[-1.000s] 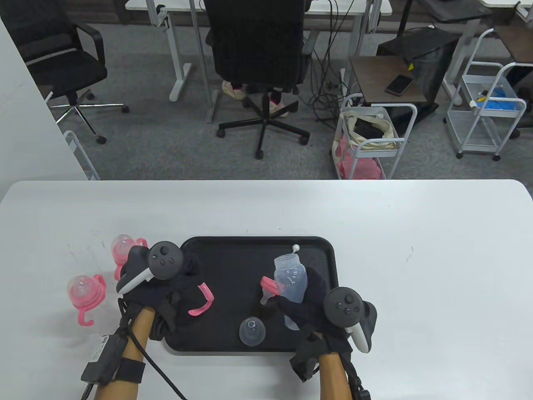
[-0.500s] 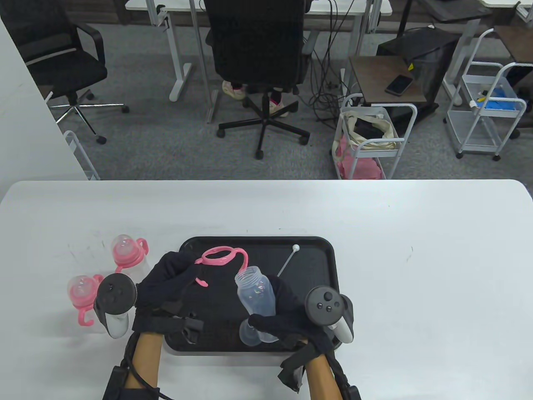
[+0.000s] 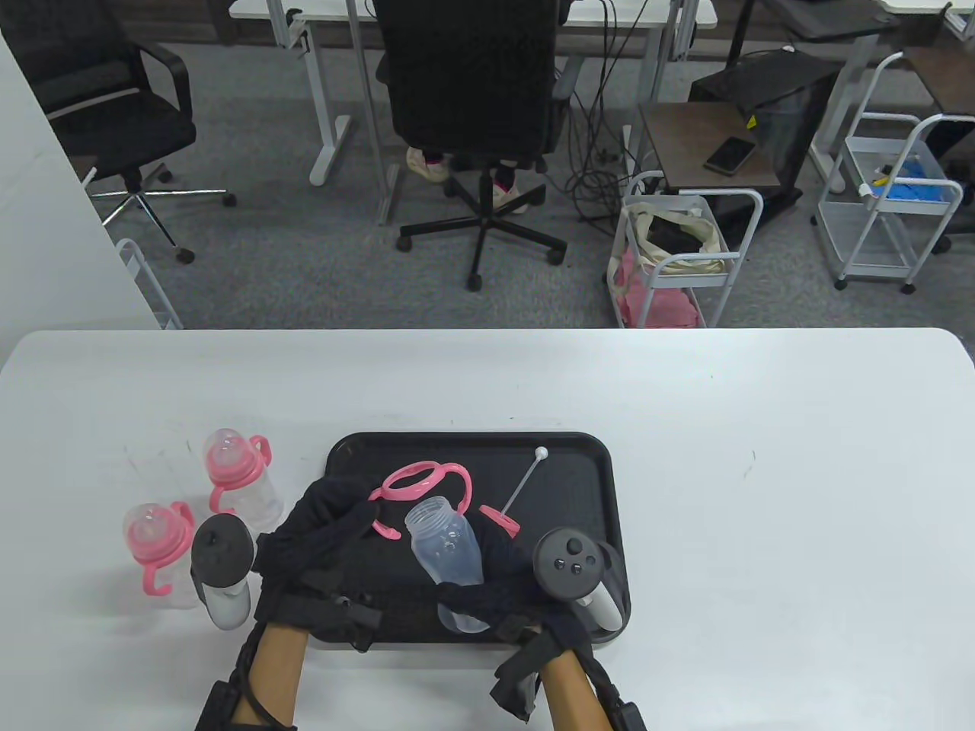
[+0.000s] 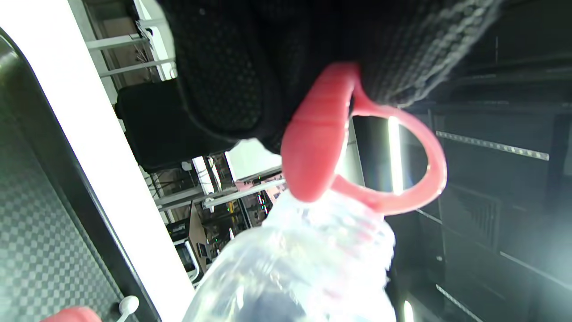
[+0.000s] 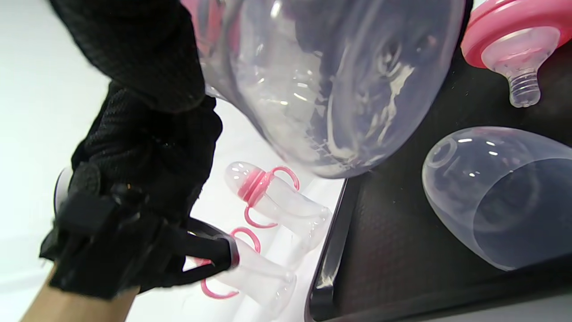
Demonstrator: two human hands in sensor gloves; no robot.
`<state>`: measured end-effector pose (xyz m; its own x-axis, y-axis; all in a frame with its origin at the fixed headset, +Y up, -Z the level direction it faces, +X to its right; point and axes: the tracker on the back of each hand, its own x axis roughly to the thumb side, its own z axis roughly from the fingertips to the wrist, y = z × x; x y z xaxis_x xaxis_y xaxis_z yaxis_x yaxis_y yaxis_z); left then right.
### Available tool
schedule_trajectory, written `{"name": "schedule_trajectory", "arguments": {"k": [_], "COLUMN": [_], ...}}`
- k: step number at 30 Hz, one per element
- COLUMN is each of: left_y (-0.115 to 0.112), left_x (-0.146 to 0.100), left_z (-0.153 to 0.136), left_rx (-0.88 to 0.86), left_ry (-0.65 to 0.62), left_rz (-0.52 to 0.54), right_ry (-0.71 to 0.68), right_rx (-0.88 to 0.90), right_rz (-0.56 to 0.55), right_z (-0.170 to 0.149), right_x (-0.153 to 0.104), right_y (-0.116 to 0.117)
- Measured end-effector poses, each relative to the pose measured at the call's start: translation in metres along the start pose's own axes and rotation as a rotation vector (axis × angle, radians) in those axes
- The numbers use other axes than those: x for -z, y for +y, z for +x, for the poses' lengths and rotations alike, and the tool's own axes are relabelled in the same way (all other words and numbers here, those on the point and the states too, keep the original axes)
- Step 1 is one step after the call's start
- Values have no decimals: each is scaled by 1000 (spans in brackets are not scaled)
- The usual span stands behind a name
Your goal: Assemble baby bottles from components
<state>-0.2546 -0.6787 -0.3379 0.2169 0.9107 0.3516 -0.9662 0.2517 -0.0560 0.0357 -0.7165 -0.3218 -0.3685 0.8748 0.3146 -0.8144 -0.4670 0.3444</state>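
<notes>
Left hand (image 3: 327,518): gloved, palm turned inward, fingers (image 4: 250,76) curled and pinching the pink handle ring (image 3: 415,481) at its near-left side.
Left forearm: bare, enters from the bottom edge of the table view, strapped at the wrist.
Left tracker: on the back of the hand, facing outward to the left.
Right hand (image 3: 495,586): gloved, fingers wrapped round the base of the clear bottle (image 3: 444,542), neck tilted up-left toward the ring.
Right forearm: bare, enters from the bottom edge.
Right tracker: on the back of the hand, facing up.

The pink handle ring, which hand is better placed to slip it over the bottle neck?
Left. The left hand already grips the pink handle ring right at the open neck of the clear bottle, which the right hand steadies.
</notes>
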Motion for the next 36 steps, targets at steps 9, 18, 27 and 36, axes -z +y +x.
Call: {"name": "schedule_trajectory", "arguments": {"k": [9, 18, 27, 36], "left_y": [-17, -22, -28, -31], "left_x": [-1, -4, -8, -12], "left_z": [12, 17, 25, 29], "left_rx": [204, 321, 497, 556], "left_ry": [-42, -70, -137, -155], "left_rz": [-67, 1, 69, 151], "right_ry": [-10, -30, -29, -30], "right_rx": [72, 77, 83, 69], "right_rz": [-56, -50, -38, -34], "right_z": [-4, -4, -4, -3], "right_x": [-1, -2, -2, -2], "right_y": [-4, -6, -5, -5]}}
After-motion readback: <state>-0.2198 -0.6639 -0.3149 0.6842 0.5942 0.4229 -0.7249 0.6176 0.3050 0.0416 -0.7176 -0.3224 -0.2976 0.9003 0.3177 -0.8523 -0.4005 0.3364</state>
